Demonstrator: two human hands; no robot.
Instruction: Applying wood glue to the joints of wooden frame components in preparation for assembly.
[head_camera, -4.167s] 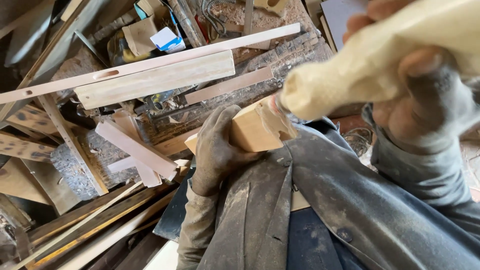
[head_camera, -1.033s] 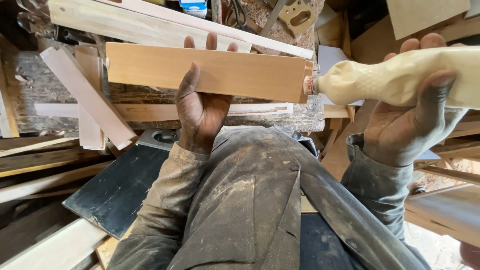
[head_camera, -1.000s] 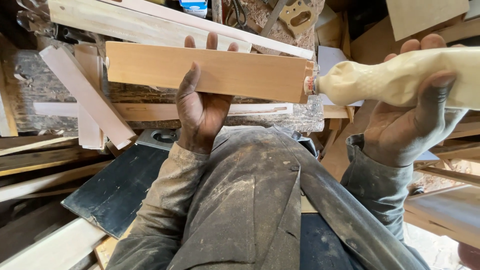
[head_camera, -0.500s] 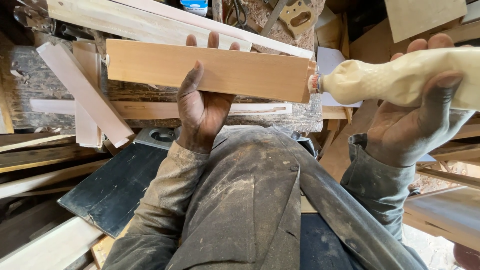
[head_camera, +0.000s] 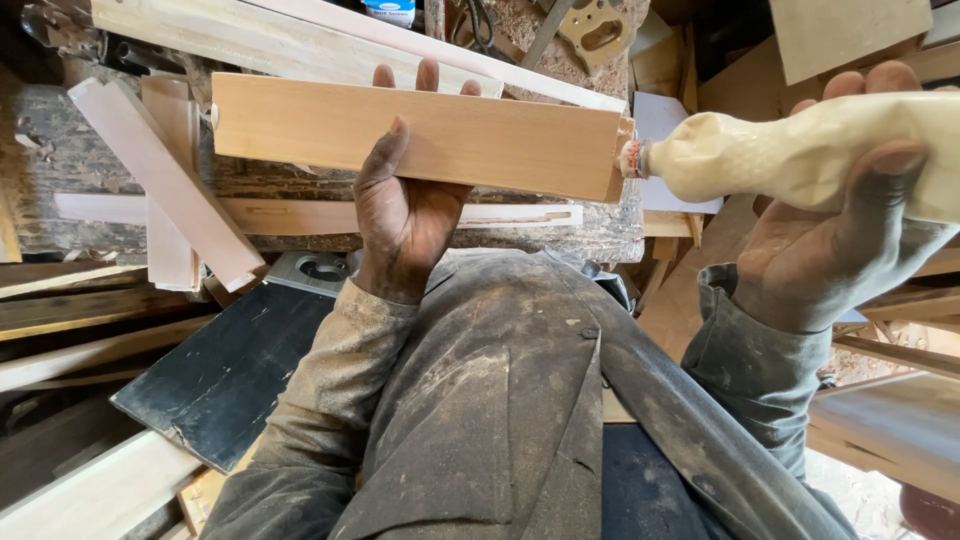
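My left hand (head_camera: 405, 205) grips a flat, light-brown wooden board (head_camera: 300, 125) from below and holds it level across the upper middle of the view. My right hand (head_camera: 825, 240) is wrapped around a cream-coloured squeeze bottle (head_camera: 800, 155) lying sideways. The bottle's nozzle (head_camera: 632, 158) touches the board's right end. Both sleeves and the jacket (head_camera: 500, 400) are grey and dusty.
Pale wooden slats (head_camera: 170, 195) and long planks (head_camera: 330, 45) lie piled at the left and top. A dark flat panel (head_camera: 225, 370) lies at lower left. A rough log-like bench (head_camera: 560, 235) runs behind the board. More boards (head_camera: 890, 420) are stacked at the right.
The board, held end-on close to the body 4.2 s ago, now lies flat and sideways with the bottle's nozzle at its right end. Little has moved in the last second.
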